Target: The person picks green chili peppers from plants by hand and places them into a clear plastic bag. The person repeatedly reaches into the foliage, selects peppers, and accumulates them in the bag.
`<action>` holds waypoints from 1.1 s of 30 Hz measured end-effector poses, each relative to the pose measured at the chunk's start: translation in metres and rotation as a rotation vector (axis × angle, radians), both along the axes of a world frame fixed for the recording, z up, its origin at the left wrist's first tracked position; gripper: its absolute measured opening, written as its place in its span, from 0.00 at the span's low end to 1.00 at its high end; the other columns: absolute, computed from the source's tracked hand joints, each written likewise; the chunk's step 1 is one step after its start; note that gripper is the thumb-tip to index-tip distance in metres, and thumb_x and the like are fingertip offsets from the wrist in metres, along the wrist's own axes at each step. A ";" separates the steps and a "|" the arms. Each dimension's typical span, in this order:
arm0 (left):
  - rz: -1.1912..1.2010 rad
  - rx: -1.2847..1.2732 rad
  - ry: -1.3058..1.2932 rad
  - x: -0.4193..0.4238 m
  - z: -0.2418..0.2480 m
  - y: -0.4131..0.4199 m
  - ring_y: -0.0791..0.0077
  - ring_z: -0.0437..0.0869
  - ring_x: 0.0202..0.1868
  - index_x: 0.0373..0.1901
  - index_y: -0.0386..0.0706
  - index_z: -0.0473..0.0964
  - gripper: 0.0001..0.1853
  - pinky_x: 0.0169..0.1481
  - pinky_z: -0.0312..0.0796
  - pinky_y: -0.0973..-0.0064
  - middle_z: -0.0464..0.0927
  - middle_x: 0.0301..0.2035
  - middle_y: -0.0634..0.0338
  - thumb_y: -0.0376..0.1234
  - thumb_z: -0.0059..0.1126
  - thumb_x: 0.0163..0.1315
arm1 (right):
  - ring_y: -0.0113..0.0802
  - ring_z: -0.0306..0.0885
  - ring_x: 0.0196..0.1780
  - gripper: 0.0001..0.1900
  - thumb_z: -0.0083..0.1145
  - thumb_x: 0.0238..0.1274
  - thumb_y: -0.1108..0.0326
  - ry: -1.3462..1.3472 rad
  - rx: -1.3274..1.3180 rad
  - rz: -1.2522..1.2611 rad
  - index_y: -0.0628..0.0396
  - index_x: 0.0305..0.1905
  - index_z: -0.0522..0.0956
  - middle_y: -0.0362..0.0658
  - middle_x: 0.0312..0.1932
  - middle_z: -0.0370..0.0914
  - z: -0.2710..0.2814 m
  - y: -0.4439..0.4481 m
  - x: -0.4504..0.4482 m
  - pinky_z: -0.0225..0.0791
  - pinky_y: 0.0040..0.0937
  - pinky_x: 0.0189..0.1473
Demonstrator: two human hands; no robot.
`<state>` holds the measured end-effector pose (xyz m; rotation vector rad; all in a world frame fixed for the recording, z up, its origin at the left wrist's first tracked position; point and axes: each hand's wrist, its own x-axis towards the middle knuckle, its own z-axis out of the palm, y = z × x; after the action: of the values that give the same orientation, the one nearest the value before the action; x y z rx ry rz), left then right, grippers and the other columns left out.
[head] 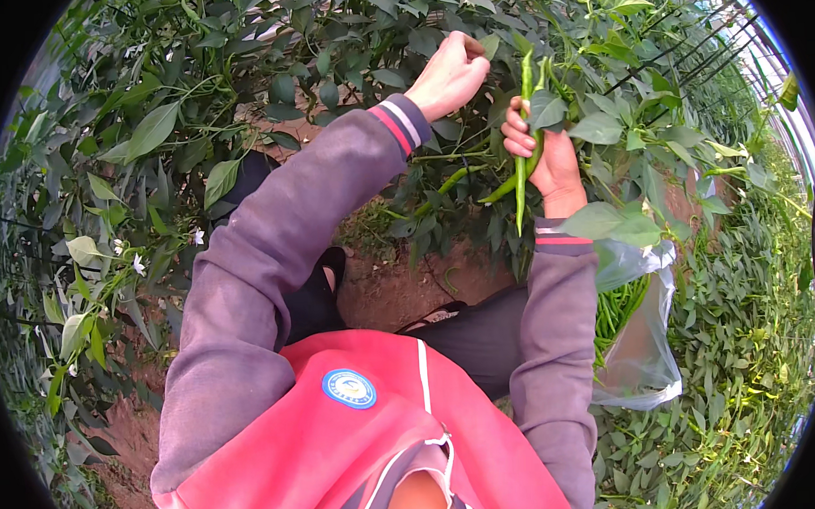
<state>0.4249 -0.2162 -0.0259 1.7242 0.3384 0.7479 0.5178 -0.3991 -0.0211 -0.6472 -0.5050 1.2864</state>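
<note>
My right hand (555,169) is closed around several long green chili peppers (521,174), held upright with their stem ends up. A pepper leaf (548,109) covers part of this grip. Up and to the left, my left hand (453,72) is raised among the foliage, back of the hand towards me. Its fingers are curled together beside a leaf (490,46); whether they pinch a stem is hidden. Below the hands, another green chili (453,180) lies slantwise among the leaves of the pepper plant (406,217).
A clear plastic bag (648,370) with many green chilies (615,314) is beside my right forearm. Dark support lines (678,51) run through the plants at the upper right. Flowering pepper plants (89,296) crowd the left side. Bare reddish soil (409,288) shows between my feet.
</note>
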 end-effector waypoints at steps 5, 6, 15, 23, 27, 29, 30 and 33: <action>-0.345 1.274 0.368 -0.020 -0.076 0.024 0.49 0.84 0.43 0.36 0.29 0.75 0.08 0.50 0.76 0.60 0.80 0.37 0.45 0.24 0.47 0.59 | 0.21 0.58 0.25 0.13 0.50 0.73 0.63 -0.013 -0.075 -0.120 0.63 0.51 0.73 0.39 0.32 0.68 0.012 -0.009 0.002 0.56 0.19 0.25; -0.213 0.800 0.458 -0.022 -0.080 0.019 0.41 0.82 0.44 0.35 0.30 0.76 0.09 0.50 0.73 0.54 0.81 0.37 0.41 0.25 0.51 0.55 | 0.21 0.58 0.25 0.15 0.50 0.73 0.63 -0.030 -0.112 -0.173 0.64 0.52 0.72 0.41 0.36 0.71 0.012 -0.013 0.002 0.57 0.19 0.25; -0.330 0.591 0.582 0.019 -0.113 0.023 0.44 0.81 0.49 0.48 0.39 0.77 0.18 0.54 0.73 0.56 0.82 0.42 0.45 0.32 0.63 0.55 | 0.21 0.59 0.27 0.19 0.49 0.74 0.61 -0.010 -0.071 -0.211 0.66 0.58 0.70 0.44 0.46 0.73 0.008 -0.022 0.005 0.58 0.19 0.28; -0.325 0.596 0.473 0.015 -0.097 0.029 0.45 0.82 0.43 0.49 0.35 0.71 0.20 0.50 0.73 0.55 0.81 0.39 0.44 0.35 0.59 0.57 | 0.21 0.60 0.28 0.20 0.48 0.74 0.61 -0.008 -0.059 -0.215 0.66 0.59 0.68 0.44 0.45 0.71 0.009 -0.020 0.009 0.59 0.19 0.29; -0.409 0.134 0.237 0.025 -0.104 0.031 0.65 0.81 0.39 0.50 0.32 0.73 0.15 0.49 0.72 0.67 0.82 0.39 0.51 0.29 0.52 0.62 | 0.22 0.60 0.28 0.20 0.48 0.74 0.61 -0.001 -0.054 -0.220 0.66 0.60 0.68 0.44 0.44 0.70 0.010 -0.020 0.009 0.59 0.19 0.29; -0.325 -0.156 0.241 0.024 -0.089 0.020 0.68 0.81 0.39 0.49 0.29 0.74 0.15 0.48 0.72 0.68 0.83 0.38 0.50 0.29 0.51 0.63 | 0.22 0.60 0.29 0.20 0.48 0.74 0.61 0.011 -0.047 -0.218 0.66 0.60 0.68 0.43 0.44 0.70 0.010 -0.021 0.010 0.59 0.20 0.29; -0.311 -0.163 0.158 0.028 -0.093 0.020 0.74 0.78 0.39 0.50 0.28 0.75 0.16 0.48 0.72 0.71 0.83 0.39 0.54 0.29 0.50 0.65 | 0.22 0.60 0.29 0.20 0.49 0.74 0.62 0.002 -0.050 -0.218 0.66 0.60 0.68 0.43 0.44 0.69 0.011 -0.020 0.007 0.59 0.20 0.29; -0.228 -0.186 0.017 0.038 -0.110 0.017 0.70 0.81 0.41 0.48 0.28 0.76 0.15 0.49 0.72 0.70 0.84 0.40 0.50 0.30 0.50 0.65 | 0.21 0.60 0.29 0.20 0.50 0.74 0.59 -0.025 -0.058 -0.202 0.64 0.59 0.69 0.41 0.42 0.73 0.011 -0.018 0.007 0.59 0.21 0.30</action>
<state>0.4625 -0.1994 -0.1357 1.5624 0.2119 0.5194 0.5248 -0.4172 -0.0101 -0.7447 -0.4124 1.1063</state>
